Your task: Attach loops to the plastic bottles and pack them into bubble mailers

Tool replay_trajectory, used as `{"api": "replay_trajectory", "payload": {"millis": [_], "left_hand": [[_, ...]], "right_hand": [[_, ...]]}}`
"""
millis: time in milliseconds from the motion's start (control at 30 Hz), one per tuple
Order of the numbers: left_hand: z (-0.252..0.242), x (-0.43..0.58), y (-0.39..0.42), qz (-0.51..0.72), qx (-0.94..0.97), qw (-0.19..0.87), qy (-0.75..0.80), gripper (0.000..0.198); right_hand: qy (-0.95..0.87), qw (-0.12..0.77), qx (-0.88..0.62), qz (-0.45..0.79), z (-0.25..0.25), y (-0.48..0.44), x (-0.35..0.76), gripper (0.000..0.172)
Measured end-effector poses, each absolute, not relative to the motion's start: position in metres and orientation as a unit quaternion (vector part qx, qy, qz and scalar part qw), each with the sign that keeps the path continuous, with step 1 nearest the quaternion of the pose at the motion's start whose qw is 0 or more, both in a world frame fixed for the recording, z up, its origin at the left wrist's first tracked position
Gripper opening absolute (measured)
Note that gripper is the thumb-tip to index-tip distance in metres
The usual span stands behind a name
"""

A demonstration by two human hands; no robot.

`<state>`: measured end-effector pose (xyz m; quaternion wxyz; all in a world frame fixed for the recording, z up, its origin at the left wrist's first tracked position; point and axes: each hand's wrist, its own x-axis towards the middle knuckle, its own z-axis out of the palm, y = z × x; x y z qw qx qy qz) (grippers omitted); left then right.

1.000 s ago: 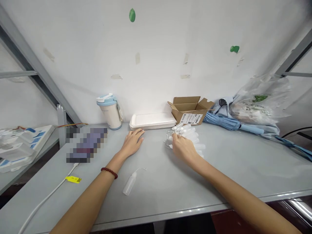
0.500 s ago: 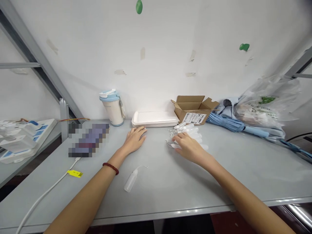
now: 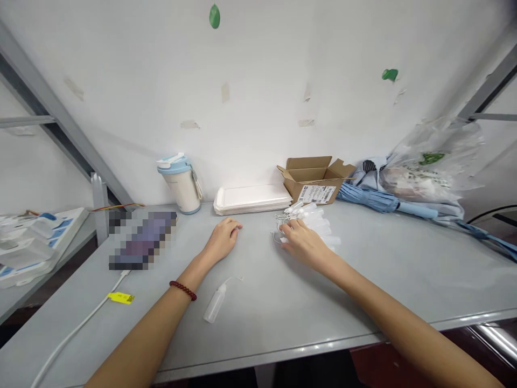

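Just left of the table's middle is my left hand (image 3: 223,238), back upward, its thumb and fingers drawn together. Whatever may be between them is too small to make out. My right hand (image 3: 304,241) is closed at the near left side of a pile of translucent squeeze bottles (image 3: 318,220). Its bent fingertips are on one bottle (image 3: 283,240), mostly hidden beneath the hand. Thin white strings or tethers trail from the bottles' tips. A single squeeze bottle (image 3: 215,305) lies apart on the table, near my left forearm, with a thin tail at its tip.
Against the wall stand a stack of white trays (image 3: 252,199), an open cardboard box (image 3: 313,186) and a blue-lidded tumbler (image 3: 180,186). A blurred-out phone (image 3: 143,241) with a white cable (image 3: 76,328) lies left. A folded blue umbrella (image 3: 371,198) and plastic bag (image 3: 432,167) occupy the right.
My left hand has drawn back slightly from the tray stack, its fingers now curled in. The right hand stays at the bottle pile, fingers more closed. The whole view has shifted slightly.
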<state>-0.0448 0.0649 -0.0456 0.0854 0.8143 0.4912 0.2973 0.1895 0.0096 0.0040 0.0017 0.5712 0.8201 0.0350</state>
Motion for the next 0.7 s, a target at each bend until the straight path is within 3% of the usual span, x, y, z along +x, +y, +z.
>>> {"api": "replay_trajectory", "payload": {"millis": [133,700], "left_hand": [[-0.0437,-0.0438,0.0634,0.293,0.815,0.090,0.492,0.027],[-0.0428,-0.0432,0.0615,0.285,0.814,0.096,0.497,0.028]], "right_hand": [[0.829,0.025,0.557,0.047,0.0044,0.0087,0.1953,0.038],[0.853,0.008,0.521,0.021,0.0050,0.0042,0.1900,0.024]]}}
